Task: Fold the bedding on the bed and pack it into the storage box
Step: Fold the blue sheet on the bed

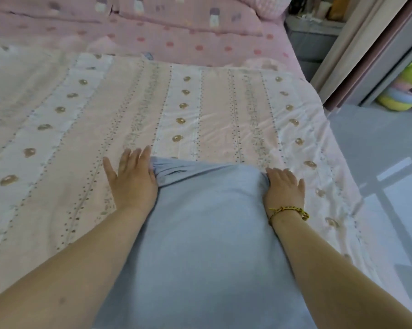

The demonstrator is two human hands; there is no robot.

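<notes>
Bed (224,51), near to far. Blue bedding (207,233): nearest, laid over striped quilt (200,110). Left hand (131,179): flat, grip open, thumb edge bunching the blue far-left corner, probably to square it. Right hand (284,188): flat at far-right corner, fingers spread, grasping nothing. Pink pillows (176,17): far. Storage box: not seen.

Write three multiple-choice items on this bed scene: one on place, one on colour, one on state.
1. Where does the blue fabric lie?
A. on the floor
B. between the two hands
C. on the pink pillows

2. What colour is the bracelet?
A. yellow
B. black
C. red

3. How is the left hand?
A. fist
B. lifted
C. flat, fingers spread

Key: B, the left hand and the right hand flank it; A, yellow cord on the right wrist; C, palm down on the patterned sheet.
</notes>
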